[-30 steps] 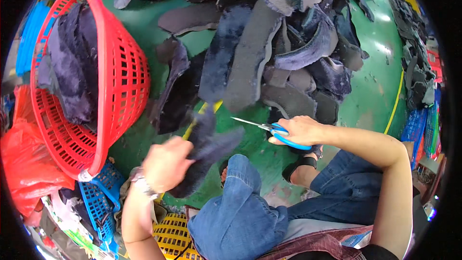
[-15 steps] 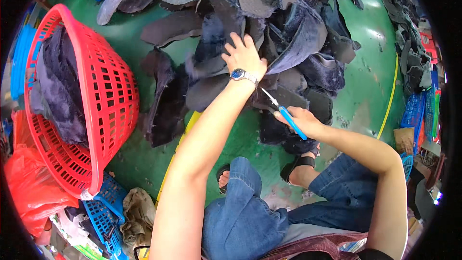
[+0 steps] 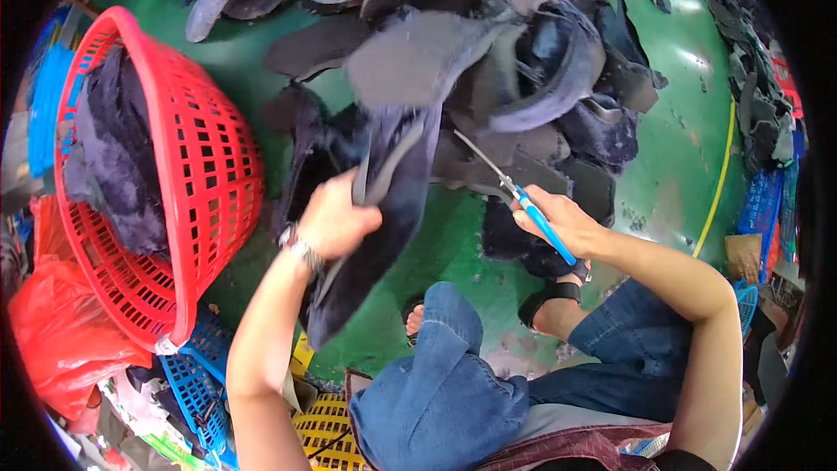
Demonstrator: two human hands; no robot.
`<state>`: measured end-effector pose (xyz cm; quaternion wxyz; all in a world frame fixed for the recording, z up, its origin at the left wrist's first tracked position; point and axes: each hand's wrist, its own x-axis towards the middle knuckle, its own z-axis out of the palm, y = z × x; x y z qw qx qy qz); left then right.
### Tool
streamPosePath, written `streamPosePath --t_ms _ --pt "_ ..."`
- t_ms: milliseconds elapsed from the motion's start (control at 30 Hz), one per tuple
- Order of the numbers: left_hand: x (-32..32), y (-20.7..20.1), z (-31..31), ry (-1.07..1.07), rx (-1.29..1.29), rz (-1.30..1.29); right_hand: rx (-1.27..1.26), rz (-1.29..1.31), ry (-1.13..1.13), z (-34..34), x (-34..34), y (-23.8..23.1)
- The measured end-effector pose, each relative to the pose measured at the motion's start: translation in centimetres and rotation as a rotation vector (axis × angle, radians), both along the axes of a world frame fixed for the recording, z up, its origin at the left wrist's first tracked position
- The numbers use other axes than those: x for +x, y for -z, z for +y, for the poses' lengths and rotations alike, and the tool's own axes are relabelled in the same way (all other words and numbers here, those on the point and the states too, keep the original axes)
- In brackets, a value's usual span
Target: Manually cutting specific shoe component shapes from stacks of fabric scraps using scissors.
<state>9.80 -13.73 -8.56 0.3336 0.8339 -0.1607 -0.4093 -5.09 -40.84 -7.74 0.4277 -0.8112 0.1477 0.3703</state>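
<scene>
My left hand point(image 3: 338, 220), with a watch at its wrist, is closed on a long dark fleecy fabric piece point(image 3: 397, 218). The piece hangs lifted beside the pile, its lower end near my left knee. In my right hand point(image 3: 565, 222) are scissors point(image 3: 542, 222) with blue handles, the blades pointing up and left toward the heap; whether the blades are parted is hard to tell. Ahead of both hands spreads a heap of dark cut fabric pieces point(image 3: 593, 135), some with smooth grey backs and others with purplish pile.
At the left stands a red plastic basket point(image 3: 205, 157) with dark fleecy material inside. Below it are a red plastic bag point(image 3: 74, 331) and a blue basket point(image 3: 196, 392). A yellow basket point(image 3: 331, 427) is by my left leg. More scraps point(image 3: 758, 113) lie along the right on the green floor point(image 3: 680, 122).
My left hand has come back from the heap toward the lower left, drawing a fabric piece with it. The scissors in my right hand have shifted only slightly.
</scene>
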Motion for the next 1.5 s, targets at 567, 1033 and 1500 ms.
streamPosePath --t_ms 567,1033,1500 --pt "-6.0 -2.8 8.1 0.029 0.300 0.109 -0.226 -0.179 -0.429 3.7 3.8 -0.4" --pt "5.5 2.5 -14.7 0.064 0.312 -0.708 -0.264 -0.079 0.114 4.3 5.4 3.4" --pt "-2.1 -2.0 8.5 -0.133 0.155 -0.350 0.178 -0.052 0.048 2.9 -0.5 -0.4"
